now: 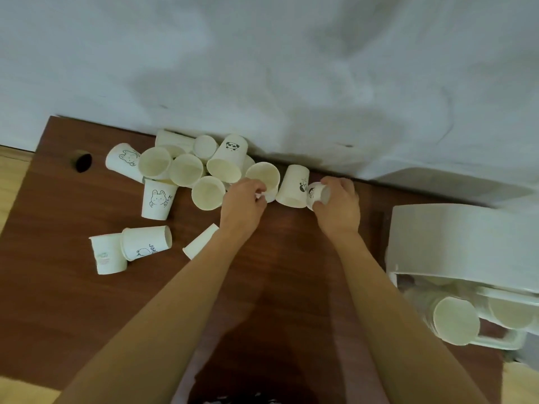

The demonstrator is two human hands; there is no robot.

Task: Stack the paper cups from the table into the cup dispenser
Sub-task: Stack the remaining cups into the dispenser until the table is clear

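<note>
Both hands on cups at the pile's edge.
I see the left hand [243, 201] pinching a tipped cup [264, 177], the right hand [338, 204] curled round a small cup [318, 195]; the dispenser [463, 243] lies at four o'clock.

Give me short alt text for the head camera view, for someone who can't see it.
Seen from above, a person's left hand and right hand each grip a paper cup from a scattered pile along the back of a brown table. A white cup dispenser at right already holds cups.
</note>
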